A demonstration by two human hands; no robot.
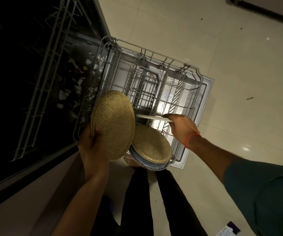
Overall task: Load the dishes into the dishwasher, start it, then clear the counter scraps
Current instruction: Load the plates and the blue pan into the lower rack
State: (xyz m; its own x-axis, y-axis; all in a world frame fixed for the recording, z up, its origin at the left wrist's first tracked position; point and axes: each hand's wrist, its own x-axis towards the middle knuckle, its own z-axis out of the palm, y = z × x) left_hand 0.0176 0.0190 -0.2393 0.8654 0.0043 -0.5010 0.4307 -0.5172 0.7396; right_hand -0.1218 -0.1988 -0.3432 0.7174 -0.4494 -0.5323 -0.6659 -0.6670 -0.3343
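The dishwasher stands open with its lower wire rack (154,86) pulled out over the lowered door (207,92). My left hand (91,145) grips a stack of gold speckled plates (113,123) by the rim, held tilted above the rack's near left corner. A second gold plate with a blue speckled rim (151,149) leans at the rack's near edge. My right hand (181,126) holds a thin white plate (152,118) edge-on, low over the rack's tines.
The dark dishwasher tub with its upper rack (52,65) fills the left side. Pale floor tiles (239,65) lie around the door. My legs (154,201) stand just before the rack. A printed packet (227,231) lies on the floor at bottom right.
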